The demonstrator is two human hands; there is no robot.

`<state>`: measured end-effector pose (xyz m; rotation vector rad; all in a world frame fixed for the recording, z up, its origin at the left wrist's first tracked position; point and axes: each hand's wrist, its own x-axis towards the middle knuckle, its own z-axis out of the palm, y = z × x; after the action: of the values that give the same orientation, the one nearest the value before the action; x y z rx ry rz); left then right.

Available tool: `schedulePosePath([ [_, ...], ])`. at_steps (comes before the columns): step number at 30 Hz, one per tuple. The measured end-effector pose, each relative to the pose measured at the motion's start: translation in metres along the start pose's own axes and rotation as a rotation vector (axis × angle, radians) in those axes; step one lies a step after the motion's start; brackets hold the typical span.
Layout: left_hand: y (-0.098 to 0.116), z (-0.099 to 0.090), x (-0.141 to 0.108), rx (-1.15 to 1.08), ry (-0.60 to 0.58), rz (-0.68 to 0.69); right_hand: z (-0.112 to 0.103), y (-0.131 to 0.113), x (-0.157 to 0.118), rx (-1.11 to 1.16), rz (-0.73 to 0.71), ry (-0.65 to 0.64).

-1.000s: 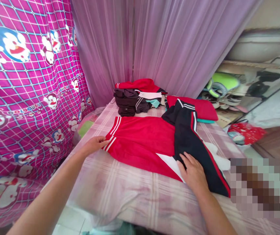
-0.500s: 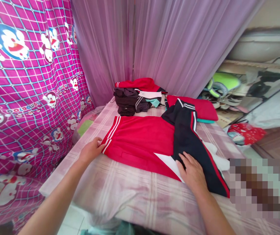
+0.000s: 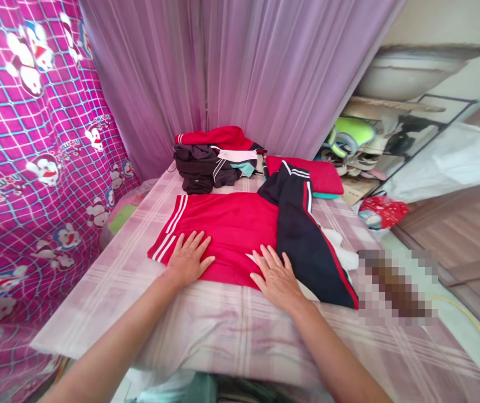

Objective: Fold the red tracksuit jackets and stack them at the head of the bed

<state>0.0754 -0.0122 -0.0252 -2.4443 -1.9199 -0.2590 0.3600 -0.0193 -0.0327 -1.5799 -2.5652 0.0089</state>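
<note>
A red and navy jacket lies spread on the plaid-covered table, with its white-striped hem to the left and a navy sleeve laid across its right part. My left hand rests flat on the red cloth near the striped hem, fingers spread. Flat on the near edge of the jacket, beside the navy sleeve, is my right hand, its fingers also apart. It partly covers a white panel of the jacket. Neither hand grips the cloth.
Behind the jacket stand a pile of dark and red clothes and a folded red garment. The plaid cloth covers the table. Purple curtains hang at the back, a pink patterned cloth at left. A rack with shoes is at right.
My left hand has let go of the striped hem and moved right, onto the red cloth. My right hand has shifted slightly left along the near edge. The camera view has turned a little right.
</note>
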Motion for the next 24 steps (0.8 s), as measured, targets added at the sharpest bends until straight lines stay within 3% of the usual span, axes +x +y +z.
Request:
schedulePosePath([
  [3, -0.004, 0.009, -0.003, 0.041, 0.004, -0.009, -0.002, 0.001, -0.003, 0.022, -0.030, -0.055],
  [6, -0.009, 0.012, -0.005, 0.056, 0.015, -0.002, -0.007, 0.018, -0.010, 0.018, -0.020, 0.001],
  [10, -0.010, 0.012, -0.004, 0.075, 0.057, 0.011, -0.006, 0.057, -0.025, -0.047, 0.156, 0.123],
  [13, -0.010, 0.012, -0.003, 0.075, 0.054, 0.011, 0.000, 0.080, -0.035, -0.066, 0.238, 0.051],
  [18, -0.014, 0.013, -0.001, 0.055, 0.052, 0.018, 0.001, 0.087, -0.038, -0.026, 0.258, -0.002],
  [24, -0.018, 0.016, 0.002, 0.076, 0.065, 0.035, -0.005, 0.108, -0.050, 0.005, 0.242, 0.058],
])
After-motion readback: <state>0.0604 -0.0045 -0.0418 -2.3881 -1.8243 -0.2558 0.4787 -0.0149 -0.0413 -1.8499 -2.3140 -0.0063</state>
